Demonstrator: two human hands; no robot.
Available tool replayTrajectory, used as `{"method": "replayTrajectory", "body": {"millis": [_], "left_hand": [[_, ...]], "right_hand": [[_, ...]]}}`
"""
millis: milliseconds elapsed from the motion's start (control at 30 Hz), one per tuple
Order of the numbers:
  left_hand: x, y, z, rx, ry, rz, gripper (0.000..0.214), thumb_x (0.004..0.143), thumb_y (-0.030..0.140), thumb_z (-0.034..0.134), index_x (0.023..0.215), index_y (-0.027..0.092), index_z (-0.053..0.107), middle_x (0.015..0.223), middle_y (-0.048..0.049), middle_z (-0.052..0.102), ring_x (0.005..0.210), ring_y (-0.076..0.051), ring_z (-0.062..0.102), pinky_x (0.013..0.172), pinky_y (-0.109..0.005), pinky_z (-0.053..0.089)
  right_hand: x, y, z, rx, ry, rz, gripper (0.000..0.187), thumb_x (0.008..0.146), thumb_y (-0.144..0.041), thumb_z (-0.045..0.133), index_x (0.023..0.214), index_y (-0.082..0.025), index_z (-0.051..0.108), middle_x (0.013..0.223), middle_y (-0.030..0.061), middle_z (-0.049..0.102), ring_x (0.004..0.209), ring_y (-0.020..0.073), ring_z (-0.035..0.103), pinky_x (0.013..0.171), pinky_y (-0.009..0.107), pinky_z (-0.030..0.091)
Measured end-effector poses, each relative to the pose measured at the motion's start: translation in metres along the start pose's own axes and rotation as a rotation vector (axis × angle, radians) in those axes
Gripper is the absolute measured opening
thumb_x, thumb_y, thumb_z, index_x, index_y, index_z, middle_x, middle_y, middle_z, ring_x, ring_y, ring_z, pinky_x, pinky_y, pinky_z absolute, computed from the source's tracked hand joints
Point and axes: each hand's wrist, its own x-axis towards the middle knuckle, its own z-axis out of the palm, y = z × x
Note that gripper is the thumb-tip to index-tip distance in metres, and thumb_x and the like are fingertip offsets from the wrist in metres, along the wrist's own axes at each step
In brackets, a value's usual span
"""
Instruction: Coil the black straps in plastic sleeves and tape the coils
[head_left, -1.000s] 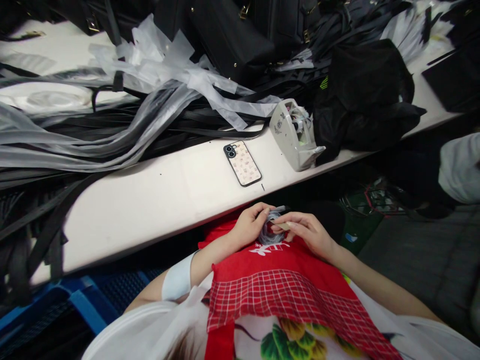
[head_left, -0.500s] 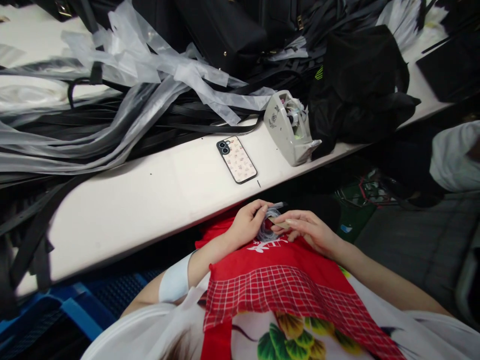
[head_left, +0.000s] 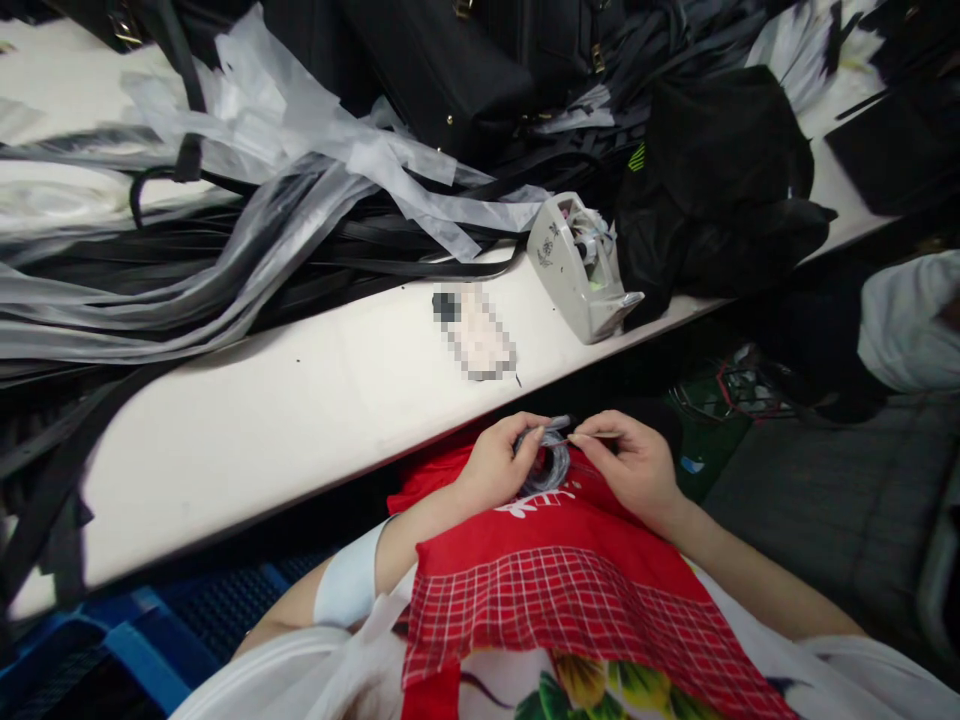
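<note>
**Both hands at a grey coil (head_left: 556,470) in the lap, on the near side of the tape dispenser (head_left: 551,268)**

From the head camera, the coil lies against the red apron (head_left: 555,600), closer to the wearer than the tape dispenser and just beyond the front edge of the white bench (head_left: 300,420). The left hand (head_left: 499,462) grips the coil's left side, thumb and fingers closed on it. The right hand (head_left: 634,462) pinches a thin tan strip (head_left: 604,435) between thumb and fingers, its tips at the coil's right side. Whether the strip touches the coil cannot be told.

The tape dispenser stands on the bench near its front edge, with dark scribbles on its side. Left of it lies a phone (head_left: 480,340), blurred into blocks. Farther left and behind the dispenser spread translucent strips (head_left: 300,200) over black straps (head_left: 367,245). Black bags (head_left: 465,80) with metal fittings sit behind it. Just to its right is a heap of black cloth (head_left: 720,190). Well to the left of the dispenser and nearer the wearer, a blue crate (head_left: 154,640) shows below the bench.
</note>
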Motion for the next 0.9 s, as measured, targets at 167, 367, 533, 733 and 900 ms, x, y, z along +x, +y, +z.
{"method": "replayTrajectory", "body": {"millis": [167, 367, 533, 733, 900], "left_hand": [[0.001, -0.001, 0.000, -0.070, -0.019, -0.080, 0.032, 0.095, 0.037, 0.045, 0.110, 0.017, 0.065, 0.090, -0.0056, 0.072, 0.075, -0.017, 0.065, 0.075, -0.030, 0.053], [0.004, 0.004, 0.000, -0.064, -0.018, 0.021, 0.030, 0.093, 0.035, 0.048, 0.106, 0.018, 0.069, 0.095, -0.0071, 0.072, 0.084, -0.019, 0.065, 0.082, -0.032, 0.052], [0.003, 0.005, -0.004, -0.087, -0.020, 0.009, 0.029, 0.092, 0.031, 0.048, 0.103, 0.016, 0.070, 0.096, -0.0082, 0.072, 0.083, -0.019, 0.065, 0.080, -0.031, 0.052], [0.004, 0.000, -0.002, -0.111, -0.035, 0.017, 0.032, 0.093, 0.034, 0.047, 0.105, 0.015, 0.069, 0.099, -0.0088, 0.071, 0.086, -0.019, 0.066, 0.081, -0.029, 0.051], [0.006, -0.001, -0.001, -0.110, -0.053, 0.034, 0.032, 0.093, 0.035, 0.047, 0.105, 0.014, 0.069, 0.098, -0.0089, 0.071, 0.086, -0.019, 0.066, 0.080, -0.029, 0.052]], "right_hand": [[0.038, -0.016, -0.038, 0.025, 0.411, -0.125, 0.008, 0.080, -0.030, 0.074, 0.082, -0.023, 0.072, 0.067, 0.0015, 0.066, 0.053, 0.0154, 0.059, 0.047, 0.029, 0.049], [0.077, 0.006, -0.015, -0.145, 0.353, -0.315, 0.011, 0.087, -0.028, 0.066, 0.093, -0.023, 0.073, 0.078, 0.0051, 0.073, 0.070, 0.0213, 0.069, 0.066, 0.036, 0.058], [0.071, 0.017, 0.007, -0.058, 0.302, -0.233, 0.016, 0.090, -0.030, 0.061, 0.098, -0.022, 0.072, 0.078, 0.0055, 0.074, 0.068, 0.0213, 0.070, 0.065, 0.036, 0.061], [0.060, 0.008, 0.010, 0.085, 0.249, -0.016, 0.024, 0.090, -0.037, 0.062, 0.099, -0.017, 0.070, 0.072, 0.0055, 0.073, 0.058, 0.0183, 0.069, 0.051, 0.028, 0.058], [0.060, 0.009, 0.009, 0.229, 0.199, 0.140, 0.031, 0.088, -0.043, 0.063, 0.102, -0.015, 0.068, 0.067, 0.0046, 0.072, 0.054, 0.0168, 0.069, 0.046, 0.023, 0.055]]}}
